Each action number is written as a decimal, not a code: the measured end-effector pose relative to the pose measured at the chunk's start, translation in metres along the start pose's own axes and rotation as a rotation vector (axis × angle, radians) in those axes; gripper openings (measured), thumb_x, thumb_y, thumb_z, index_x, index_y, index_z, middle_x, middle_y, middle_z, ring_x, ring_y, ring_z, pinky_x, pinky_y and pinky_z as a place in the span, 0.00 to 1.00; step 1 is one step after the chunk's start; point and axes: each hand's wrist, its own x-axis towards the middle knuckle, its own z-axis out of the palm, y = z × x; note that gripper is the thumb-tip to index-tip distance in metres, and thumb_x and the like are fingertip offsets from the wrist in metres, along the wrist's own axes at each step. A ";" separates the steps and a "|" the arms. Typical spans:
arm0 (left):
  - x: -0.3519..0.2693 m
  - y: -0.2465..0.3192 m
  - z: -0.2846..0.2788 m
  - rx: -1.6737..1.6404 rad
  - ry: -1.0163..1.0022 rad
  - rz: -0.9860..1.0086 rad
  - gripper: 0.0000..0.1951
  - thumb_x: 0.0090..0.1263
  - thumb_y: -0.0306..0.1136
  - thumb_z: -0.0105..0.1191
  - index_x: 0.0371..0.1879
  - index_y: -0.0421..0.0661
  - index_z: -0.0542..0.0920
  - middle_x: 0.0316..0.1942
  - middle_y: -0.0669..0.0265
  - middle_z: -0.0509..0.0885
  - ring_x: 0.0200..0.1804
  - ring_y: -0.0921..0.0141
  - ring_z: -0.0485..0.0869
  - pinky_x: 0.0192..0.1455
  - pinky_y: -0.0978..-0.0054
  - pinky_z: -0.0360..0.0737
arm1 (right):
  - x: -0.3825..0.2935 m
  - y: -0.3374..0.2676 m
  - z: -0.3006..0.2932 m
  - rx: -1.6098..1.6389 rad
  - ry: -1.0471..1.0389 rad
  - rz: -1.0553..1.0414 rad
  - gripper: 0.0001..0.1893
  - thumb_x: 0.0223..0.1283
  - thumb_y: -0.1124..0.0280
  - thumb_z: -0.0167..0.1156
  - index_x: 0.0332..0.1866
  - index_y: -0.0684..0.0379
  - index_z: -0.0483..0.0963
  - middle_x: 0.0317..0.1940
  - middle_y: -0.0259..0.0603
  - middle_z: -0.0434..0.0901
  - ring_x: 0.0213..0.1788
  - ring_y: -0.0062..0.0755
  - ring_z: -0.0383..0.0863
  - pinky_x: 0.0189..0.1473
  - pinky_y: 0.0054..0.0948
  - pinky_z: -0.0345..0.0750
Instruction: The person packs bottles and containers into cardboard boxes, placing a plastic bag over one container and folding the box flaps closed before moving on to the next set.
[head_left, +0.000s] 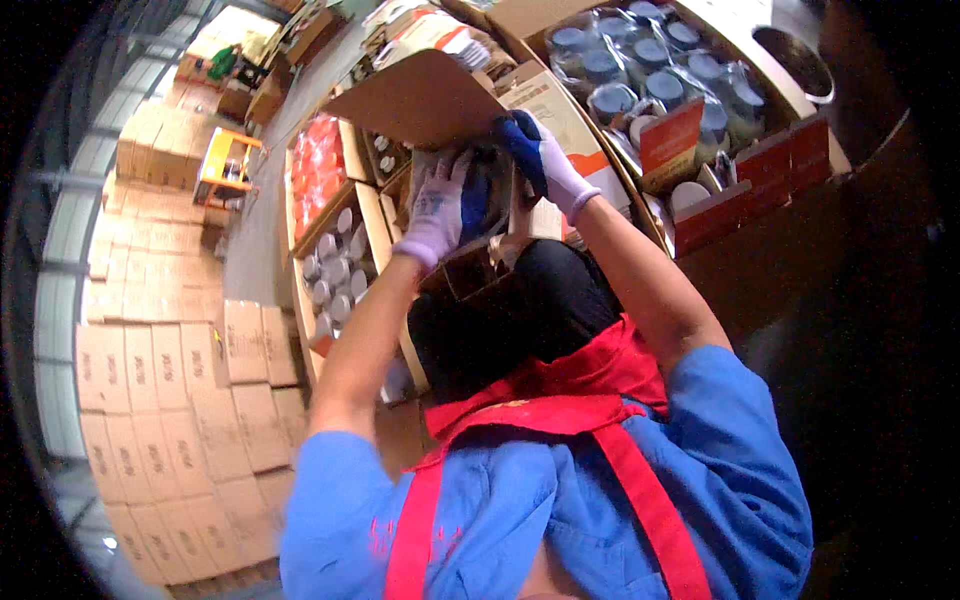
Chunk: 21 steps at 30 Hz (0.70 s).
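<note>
A brown cardboard sheet (420, 97), perhaps a box flap, stands tilted in front of me. My right hand (544, 157), in a white and blue coated glove, grips its right corner. Below the sheet, my left hand (439, 206) wears a matching glove and reaches fingers-first into a carton. Its palm side faces a dark, shiny item (495, 199), partly hidden and blurred. Whether the left fingers hold that item is unclear. Close to my knees is a divided carton (472, 274) with dark compartments.
At right, a large carton (787, 180) holds several plastic-wrapped jars (664, 86) with blue-grey lids. On the left are cartons of silver-lidded jars (337, 266) and orange-red packs (319, 169). Stacked boxes (142, 367) and a yellow cart (225, 169) stand beyond. A person (223, 64) is far off.
</note>
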 end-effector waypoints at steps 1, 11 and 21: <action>0.007 -0.003 -0.011 -0.312 -0.026 -0.068 0.28 0.61 0.28 0.46 0.65 0.46 0.66 0.65 0.54 0.66 0.69 0.50 0.60 0.73 0.57 0.55 | 0.004 0.002 0.000 -0.007 0.007 -0.042 0.16 0.68 0.64 0.53 0.54 0.64 0.72 0.46 0.34 0.77 0.48 0.21 0.72 0.54 0.23 0.70; -0.170 -0.081 -0.095 -1.008 0.680 -0.721 0.21 0.69 0.33 0.52 0.60 0.41 0.71 0.59 0.58 0.74 0.60 0.64 0.72 0.64 0.64 0.69 | -0.005 -0.087 0.164 -0.694 -0.606 -0.406 0.16 0.62 0.74 0.56 0.55 0.65 0.74 0.48 0.39 0.80 0.49 0.25 0.77 0.55 0.26 0.73; -0.458 -0.207 -0.124 -0.915 1.497 -1.215 0.20 0.74 0.34 0.47 0.60 0.33 0.72 0.58 0.61 0.75 0.57 0.67 0.75 0.63 0.68 0.70 | -0.054 0.117 0.317 -0.398 -0.866 0.270 0.20 0.67 0.70 0.52 0.63 0.62 0.69 0.53 0.35 0.77 0.54 0.26 0.75 0.60 0.27 0.69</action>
